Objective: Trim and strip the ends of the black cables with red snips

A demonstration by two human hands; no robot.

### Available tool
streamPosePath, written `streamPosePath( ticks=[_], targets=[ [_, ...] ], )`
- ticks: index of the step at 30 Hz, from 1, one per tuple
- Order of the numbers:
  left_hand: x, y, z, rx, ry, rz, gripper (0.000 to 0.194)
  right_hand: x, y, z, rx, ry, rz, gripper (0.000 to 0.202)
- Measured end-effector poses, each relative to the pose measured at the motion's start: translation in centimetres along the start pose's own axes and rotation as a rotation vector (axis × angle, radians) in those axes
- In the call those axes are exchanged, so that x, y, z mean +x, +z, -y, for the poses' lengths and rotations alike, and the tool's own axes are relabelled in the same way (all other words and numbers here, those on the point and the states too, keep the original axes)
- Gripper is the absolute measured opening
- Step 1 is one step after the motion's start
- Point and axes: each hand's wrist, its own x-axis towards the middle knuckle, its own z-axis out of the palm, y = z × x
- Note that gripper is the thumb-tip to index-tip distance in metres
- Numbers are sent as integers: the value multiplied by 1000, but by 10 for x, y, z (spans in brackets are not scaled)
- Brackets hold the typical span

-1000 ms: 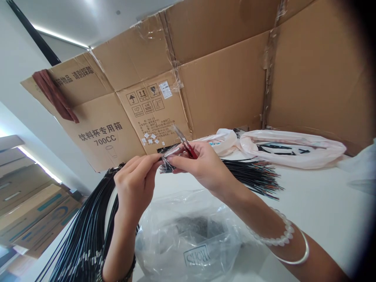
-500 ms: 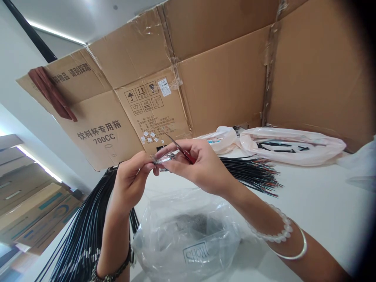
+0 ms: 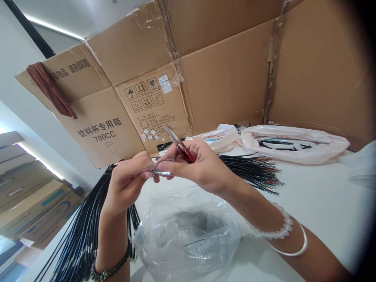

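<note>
My left hand [image 3: 129, 180] is closed, thumb and fingers pinching a thin cable whose stripped end [image 3: 162, 173] shows silvery foil. Against it, the fingertips of my right hand [image 3: 196, 162] press from the other side. Tucked in my right palm are small red-handled scissors [image 3: 184, 149], their metal blades pointing up and left, away from the cable. Behind my left forearm hangs a thick bundle of black cables [image 3: 96, 207]; the link between it and the pinched piece is hidden by my hand.
A clear plastic bag [image 3: 188, 235] with dark contents lies in front of me on the white table [image 3: 311, 196]. More black cables [image 3: 252, 170] lie at the right, near pinkish-white bags [image 3: 296, 154]. Cardboard panels [image 3: 223, 86] stand behind, bearing small white stickers [image 3: 150, 135].
The foil end now sticks out to the right below my right thumb. My right hand has turned slightly, showing more of the scissors' blades. My left hand has shifted a little left.
</note>
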Motion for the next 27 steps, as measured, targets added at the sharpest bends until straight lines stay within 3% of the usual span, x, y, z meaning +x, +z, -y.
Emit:
streamPosePath(
  ticks=[3, 7, 11, 14, 17, 20, 23, 27],
  targets=[
    [1, 0, 0, -21, 20, 0, 19, 0, -1, 0, -33, 13, -11, 18],
    [0, -4, -1, 4, 16, 63, 23, -2, -7, 9, -155, -3, 70, 12],
    [2, -5, -4, 65, -3, 162, 19, -7, -10, 22, -423, -37, 67, 8],
    [3, -1, -6, 81, 18, 139, 13, -9, -10, 26, -555, -59, 51, 9],
    [4, 3, -5, 69, 99, -5, 13, -6, -7, 17, -287, -45, 7, 14],
    [3, 5, -3, 78, 151, -148, 20, -1, 0, 4, 100, 71, -63, 20],
    [2, 9, -2, 96, 114, -263, 22, 0, 9, -4, 358, 185, -118, 20],
    [1, 17, -1, 61, 26, -339, 22, -6, 17, -2, 503, 245, -222, 20]
  ],
)
